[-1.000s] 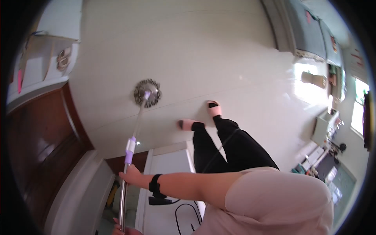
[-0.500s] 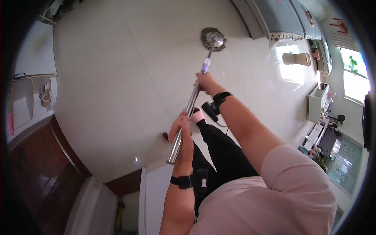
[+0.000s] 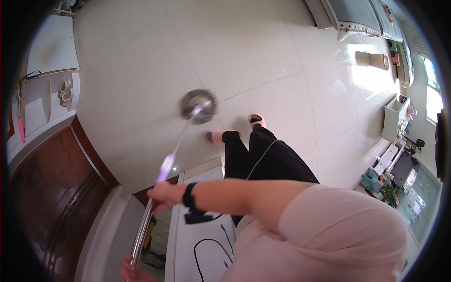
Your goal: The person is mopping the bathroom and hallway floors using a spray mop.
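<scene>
A mop with a long silver handle (image 3: 142, 230) slants across my left side, its round grey-brown head (image 3: 198, 106) on the pale floor ahead of my feet, smeared by motion. My right hand (image 3: 162, 195) is closed round the handle just below its purple-and-white collar (image 3: 166, 168). My right forearm crosses in front of my body, with a black strap and box on the wrist. Lower down, near the handle's end, my left hand (image 3: 134, 271) is wrapped round the tube; it is blurred and partly cut off by the frame's dark rim.
Beside my legs stands a white cabinet (image 3: 181, 244) with a black cable on top. A brown door (image 3: 56, 211) and a shoe shelf (image 3: 47, 96) with sandals are at left. A grey covered sofa (image 3: 354, 19) and a beige stool (image 3: 372, 60) stand at far right.
The mop has been drawn back toward me and to the left, its head nearing my feet. Both hands moved left and closer with the handle, keeping their grip.
</scene>
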{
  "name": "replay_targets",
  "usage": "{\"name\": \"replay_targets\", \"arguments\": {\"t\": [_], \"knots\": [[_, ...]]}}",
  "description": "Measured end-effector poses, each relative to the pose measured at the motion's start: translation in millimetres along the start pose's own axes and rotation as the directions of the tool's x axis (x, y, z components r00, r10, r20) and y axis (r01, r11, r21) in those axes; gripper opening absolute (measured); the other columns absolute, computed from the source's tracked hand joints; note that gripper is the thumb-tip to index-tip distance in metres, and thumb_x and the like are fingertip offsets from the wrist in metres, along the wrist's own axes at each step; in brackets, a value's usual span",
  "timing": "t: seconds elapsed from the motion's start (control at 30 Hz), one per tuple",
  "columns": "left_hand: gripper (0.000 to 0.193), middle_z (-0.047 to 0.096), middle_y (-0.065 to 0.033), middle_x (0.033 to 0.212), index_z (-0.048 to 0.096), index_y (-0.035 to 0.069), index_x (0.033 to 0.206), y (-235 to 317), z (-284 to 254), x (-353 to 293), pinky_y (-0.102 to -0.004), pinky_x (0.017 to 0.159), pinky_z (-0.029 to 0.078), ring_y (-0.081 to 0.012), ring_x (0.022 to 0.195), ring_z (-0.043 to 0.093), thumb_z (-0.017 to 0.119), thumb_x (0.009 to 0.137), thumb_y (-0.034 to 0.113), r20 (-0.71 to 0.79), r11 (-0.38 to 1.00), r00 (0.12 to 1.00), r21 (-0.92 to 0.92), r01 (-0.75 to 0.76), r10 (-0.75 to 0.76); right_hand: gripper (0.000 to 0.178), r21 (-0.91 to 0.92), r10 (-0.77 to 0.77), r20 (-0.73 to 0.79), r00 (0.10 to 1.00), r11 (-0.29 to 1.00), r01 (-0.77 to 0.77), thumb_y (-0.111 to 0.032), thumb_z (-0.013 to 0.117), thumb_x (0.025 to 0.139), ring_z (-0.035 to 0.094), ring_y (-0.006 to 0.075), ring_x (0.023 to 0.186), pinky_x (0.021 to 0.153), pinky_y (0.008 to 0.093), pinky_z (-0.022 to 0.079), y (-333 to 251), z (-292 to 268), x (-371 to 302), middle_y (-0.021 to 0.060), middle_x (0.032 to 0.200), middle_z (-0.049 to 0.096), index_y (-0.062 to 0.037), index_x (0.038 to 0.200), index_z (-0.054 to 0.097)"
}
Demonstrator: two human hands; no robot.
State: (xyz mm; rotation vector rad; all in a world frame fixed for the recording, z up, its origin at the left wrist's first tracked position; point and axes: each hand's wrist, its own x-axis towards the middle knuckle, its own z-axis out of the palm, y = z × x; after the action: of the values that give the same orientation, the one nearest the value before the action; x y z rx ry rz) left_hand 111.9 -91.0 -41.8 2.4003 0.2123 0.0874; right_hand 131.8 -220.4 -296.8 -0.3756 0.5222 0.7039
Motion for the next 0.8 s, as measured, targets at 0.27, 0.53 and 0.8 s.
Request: {"name": "replay_targets", "arguments": {"t": [0.27,0.53,0.8], "knots": [[0.026,0.04,-0.0014,0.061,0.041,0.009,0.062,11.0,-3.1,-54.0,-0.0292,0.068,0.037,-0.0127,0.062,0.04,0.052,0.082,0.02,-0.077,0.903,0.997,-0.43,-0.006,-0.03,0.031,0.235,0.031,-0.252,0.967,0.971,0.03,-0.008,0.056,0.077,0.06,0.0228,0.056,0.042,0.0334,0.049,20.0,27.8,-17.9,0.013,0.068,0.053,0.0073,0.099,0.041],[0.026,0.038,-0.004,0.068,0.03,0.01,0.067,62.3,153.2,-46.7,-0.0444,0.097,0.031,-0.0236,0.082,0.049,0.034,0.087,0.026,0.425,0.646,0.858,-0.748,0.154,0.288,0.026,0.134,-0.169,-0.562,0.81,0.947,0.291,-0.015,0.057,0.078,0.061,0.0234,0.056,0.047,0.0336,0.052,-88.6,-119.7,-129.3,0.0134,0.066,0.056,0.0092,0.084,0.048],[0.025,0.051,-0.009,0.115,0.051,0.005,0.099,99.8,408.9,-271.3,-0.0296,0.09,0.035,-0.0157,0.107,0.044,0.047,0.088,0.026,0.813,0.718,0.56,-0.486,0.497,0.163,0.045,-0.335,-0.346,-0.917,0.198,0.938,0.088,-0.03,0.057,0.081,0.06,0.0236,0.064,0.052,0.0351,0.049,-125.6,-433.0,-331.8,0.0156,0.084,0.057,0.0016,0.108,0.04]]}}
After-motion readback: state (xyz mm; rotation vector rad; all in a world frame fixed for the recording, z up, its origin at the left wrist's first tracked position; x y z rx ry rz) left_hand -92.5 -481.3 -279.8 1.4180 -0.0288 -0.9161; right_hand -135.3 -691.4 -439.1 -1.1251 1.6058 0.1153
